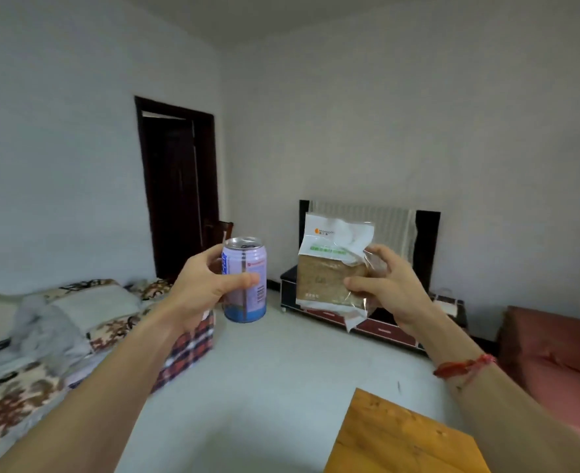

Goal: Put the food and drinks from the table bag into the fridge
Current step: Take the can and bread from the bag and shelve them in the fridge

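Gripping the upright can in my left hand and the bread packet in my right hand, I see no fridge.

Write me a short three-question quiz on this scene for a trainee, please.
1. True or false: the left hand holds the can upright.
2. What grips the bread packet? A the left hand; B the right hand.
3. Fill in: the red string sits on the ___ wrist.
Key: 1 true; 2 B; 3 right.
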A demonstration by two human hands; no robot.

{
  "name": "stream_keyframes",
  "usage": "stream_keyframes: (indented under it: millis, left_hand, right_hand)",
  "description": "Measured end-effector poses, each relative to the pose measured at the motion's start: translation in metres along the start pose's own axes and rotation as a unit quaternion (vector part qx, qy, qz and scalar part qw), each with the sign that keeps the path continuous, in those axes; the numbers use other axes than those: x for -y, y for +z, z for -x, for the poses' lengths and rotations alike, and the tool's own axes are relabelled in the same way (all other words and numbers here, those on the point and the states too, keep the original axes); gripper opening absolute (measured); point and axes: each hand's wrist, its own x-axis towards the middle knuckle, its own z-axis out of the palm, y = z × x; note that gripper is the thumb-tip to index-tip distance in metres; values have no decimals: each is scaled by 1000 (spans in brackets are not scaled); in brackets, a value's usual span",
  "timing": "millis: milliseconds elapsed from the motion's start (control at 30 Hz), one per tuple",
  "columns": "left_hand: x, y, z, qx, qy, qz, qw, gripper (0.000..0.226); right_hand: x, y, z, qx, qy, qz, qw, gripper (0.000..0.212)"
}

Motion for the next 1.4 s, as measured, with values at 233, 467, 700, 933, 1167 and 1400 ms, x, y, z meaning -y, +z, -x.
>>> stream_keyframes:
  millis: [233,467,700,933,1167,1400]
  left_hand:
    - [-10,-100,54,-114,-20,-21,993,45]
    - [-18,-157,108,-226,-41,-71,971,48]
    - [-31,-174,170,-353,-36,-127,926,43]
    - [-63,-184,254,-456,-41,-160,875,44]
    - [-101,-190,364,-547,-46,-194,813,50]
    - [-133,-181,466,-618,-69,-220,752,64]
  right_hand:
    - [-3,112,-20,125,14,-34,992,51]
    - [-8,202,-41,243,0,-48,969,49]
    - [-8,271,-51,378,-9,-70,923,50]
    - [11,339,-9,495,-10,-110,862,59]
    - [36,407,79,566,-39,-133,813,60]
    - [55,457,177,639,-35,-178,747,58]
